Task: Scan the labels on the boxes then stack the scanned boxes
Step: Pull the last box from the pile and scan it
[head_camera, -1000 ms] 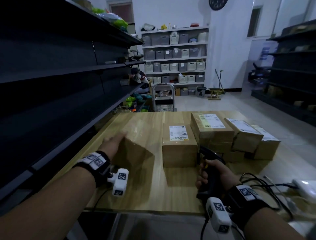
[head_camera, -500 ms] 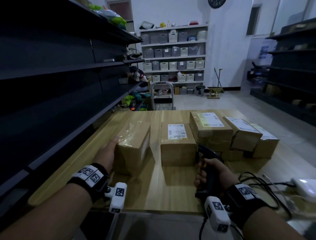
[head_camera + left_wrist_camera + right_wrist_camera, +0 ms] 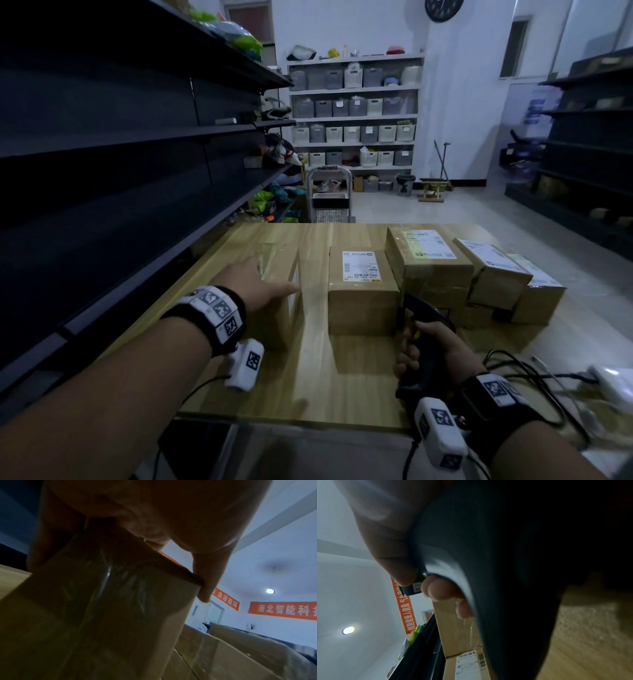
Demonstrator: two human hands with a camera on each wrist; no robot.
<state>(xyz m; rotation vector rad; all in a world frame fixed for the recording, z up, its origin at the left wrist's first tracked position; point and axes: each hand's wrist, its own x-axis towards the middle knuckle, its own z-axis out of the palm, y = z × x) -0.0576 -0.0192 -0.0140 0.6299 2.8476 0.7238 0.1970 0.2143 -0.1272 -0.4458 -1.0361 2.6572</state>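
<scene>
The taped box sits on the worktop at about nine o'clock from the labelled box, and the left hand holds it, thumb on the near right edge and fingers down the left side, so the grip spans its top. It looks like stiff cardboard, probably light, though the glossy tape may be slippery; edges and corners seem the safest hold. The right hand wraps the black scanner, grip closed on its handle, at five o'clock from the labelled box. More boxes crowd at three o'clock. The right wrist view shows "B027" on a label; orange wall banners carry Chinese characters.
</scene>
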